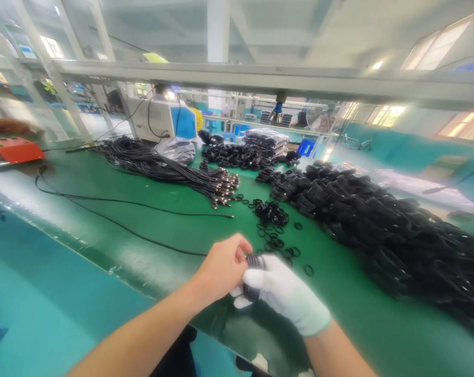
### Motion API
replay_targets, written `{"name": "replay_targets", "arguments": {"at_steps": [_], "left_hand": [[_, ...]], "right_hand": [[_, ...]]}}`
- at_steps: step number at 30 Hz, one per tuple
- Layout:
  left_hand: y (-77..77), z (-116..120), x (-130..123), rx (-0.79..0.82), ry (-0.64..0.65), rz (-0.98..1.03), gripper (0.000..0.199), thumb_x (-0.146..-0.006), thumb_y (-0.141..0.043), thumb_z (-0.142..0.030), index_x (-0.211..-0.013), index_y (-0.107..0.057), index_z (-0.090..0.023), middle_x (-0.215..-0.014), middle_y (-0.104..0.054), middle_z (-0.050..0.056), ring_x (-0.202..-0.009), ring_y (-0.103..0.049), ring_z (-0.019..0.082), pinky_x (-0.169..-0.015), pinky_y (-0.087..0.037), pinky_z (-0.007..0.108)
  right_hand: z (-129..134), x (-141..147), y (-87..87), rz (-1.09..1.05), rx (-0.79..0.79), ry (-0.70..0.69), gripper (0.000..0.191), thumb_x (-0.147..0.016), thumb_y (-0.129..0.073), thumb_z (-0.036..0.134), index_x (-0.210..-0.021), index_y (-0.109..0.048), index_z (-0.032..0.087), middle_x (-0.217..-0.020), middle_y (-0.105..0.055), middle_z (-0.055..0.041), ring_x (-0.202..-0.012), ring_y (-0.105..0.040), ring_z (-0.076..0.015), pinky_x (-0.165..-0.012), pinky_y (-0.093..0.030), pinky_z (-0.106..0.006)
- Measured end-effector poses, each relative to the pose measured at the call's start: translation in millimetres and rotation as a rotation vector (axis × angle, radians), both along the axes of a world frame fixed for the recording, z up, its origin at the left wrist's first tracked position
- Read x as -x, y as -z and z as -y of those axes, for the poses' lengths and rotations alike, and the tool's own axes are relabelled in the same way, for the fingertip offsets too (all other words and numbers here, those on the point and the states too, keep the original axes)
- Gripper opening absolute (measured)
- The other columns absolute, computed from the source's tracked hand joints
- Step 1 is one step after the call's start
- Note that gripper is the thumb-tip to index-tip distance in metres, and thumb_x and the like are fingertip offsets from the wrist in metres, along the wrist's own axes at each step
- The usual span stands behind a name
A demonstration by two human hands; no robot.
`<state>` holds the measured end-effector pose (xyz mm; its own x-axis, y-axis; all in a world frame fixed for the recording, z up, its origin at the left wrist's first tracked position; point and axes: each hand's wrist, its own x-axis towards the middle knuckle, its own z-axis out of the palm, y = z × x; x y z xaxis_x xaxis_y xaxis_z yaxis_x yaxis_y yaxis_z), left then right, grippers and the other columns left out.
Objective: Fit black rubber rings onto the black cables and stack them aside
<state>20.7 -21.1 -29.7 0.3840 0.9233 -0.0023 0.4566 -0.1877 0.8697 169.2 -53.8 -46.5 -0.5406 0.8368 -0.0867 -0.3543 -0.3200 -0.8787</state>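
My right hand [284, 293], in a white glove, is wrapped round a dark ribbed coil [254, 290] above the front edge of the green table. My bare left hand [224, 264] meets it from the left, fingers bent against the top of the coil; its fingertips are partly hidden. A black cable [142, 238] runs over the table to my left hand. Just beyond my hands lie loose black rings [274, 241] and a small heap of them [271, 213]. A bundle of black cables [169, 170] with metal ends lies further back.
Large black coils [362, 220] are piled along the right side of the green table [174, 199]. At the back stand a white and blue machine [164, 120] and wrapped packs [266, 139]. A red box [14, 149] is at far left. A metal beam [260, 76] crosses above.
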Motion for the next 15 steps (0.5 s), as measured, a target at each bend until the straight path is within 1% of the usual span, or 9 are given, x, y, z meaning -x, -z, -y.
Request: {"name": "replay_targets", "arguments": {"at_steps": [3,5,7,9,11,13,15], "left_hand": [[5.8,-2.7,-1.2,-0.009,0.018,-0.055,0.010,-0.071,-0.053,-0.017,-0.079,-0.057,-0.019,-0.062,-0.060,-0.003,-0.056,-0.053,0.012,-0.049,-0.036,0.020],[2.8,-6.5,-0.7,-0.020,0.046,-0.108,0.004,-0.071,-0.054,-0.020,-0.075,-0.057,-0.019,-0.060,-0.059,-0.004,-0.054,-0.051,0.012,-0.047,-0.033,0.021],[-4.3,-8.8,1.6,-0.055,0.048,-0.142,0.008,-0.071,-0.055,-0.020,-0.078,-0.059,-0.020,-0.064,-0.059,-0.004,-0.056,-0.050,0.012,-0.048,-0.032,0.021],[-10.2,-6.6,5.1,-0.131,0.029,-0.145,0.011,-0.072,-0.055,-0.020,-0.082,-0.059,-0.021,-0.072,-0.060,-0.003,-0.063,-0.051,0.013,-0.053,-0.035,0.023],[-9.9,1.2,7.6,-0.228,0.060,-0.149,0.011,-0.071,-0.058,-0.020,-0.082,-0.059,-0.021,-0.080,-0.060,-0.002,-0.072,-0.052,0.015,-0.061,-0.037,0.025],[-3.1,12.2,7.9,-0.338,0.142,-0.185,0.007,-0.070,-0.064,-0.019,-0.074,-0.058,-0.020,-0.081,-0.060,-0.001,-0.078,-0.050,0.017,-0.068,-0.037,0.028],[5.7,21.5,7.0,-0.444,0.173,-0.223,0.011,-0.070,-0.067,-0.018,-0.067,-0.056,-0.019,-0.078,-0.060,0.000,-0.082,-0.049,0.019,-0.073,-0.036,0.031]], "right_hand": [[0.0,2.2,0.9,0.077,0.006,-0.029,0.024,-0.075,-0.068,0.028,-0.087,-0.064,0.007,-0.075,-0.060,-0.0070,-0.066,-0.061,-0.0150,-0.060,-0.053,-0.028],[-1.4,2.4,4.2,0.123,0.004,-0.014,0.022,-0.072,-0.070,0.027,-0.080,-0.064,0.007,-0.071,-0.060,-0.0066,-0.060,-0.059,-0.0141,-0.052,-0.052,-0.024],[-3.5,2.1,9.0,0.094,0.023,0.036,0.025,-0.070,-0.072,0.029,-0.078,-0.063,0.008,-0.070,-0.060,-0.0066,-0.057,-0.058,-0.0137,-0.048,-0.051,-0.024],[-5.5,2.1,13.6,-0.008,0.075,0.088,0.028,-0.072,-0.071,0.034,-0.084,-0.062,0.010,-0.072,-0.059,-0.0062,-0.060,-0.057,-0.0143,-0.050,-0.051,-0.026],[-7.2,3.4,16.8,-0.112,0.114,0.127,0.028,-0.075,-0.069,0.036,-0.087,-0.060,0.012,-0.074,-0.059,-0.0047,-0.064,-0.057,-0.0143,-0.057,-0.051,-0.028],[-8.6,5.7,18.3,-0.172,0.093,0.152,0.026,-0.077,-0.067,0.037,-0.083,-0.060,0.013,-0.072,-0.057,-0.0032,-0.065,-0.055,-0.0132,-0.061,-0.050,-0.029],[-9.7,7.5,19.0,-0.189,0.036,0.167,0.025,-0.078,-0.067,0.035,-0.075,-0.059,0.012,-0.070,-0.057,-0.0024,-0.064,-0.053,-0.0125,-0.064,-0.049,-0.028]]}}
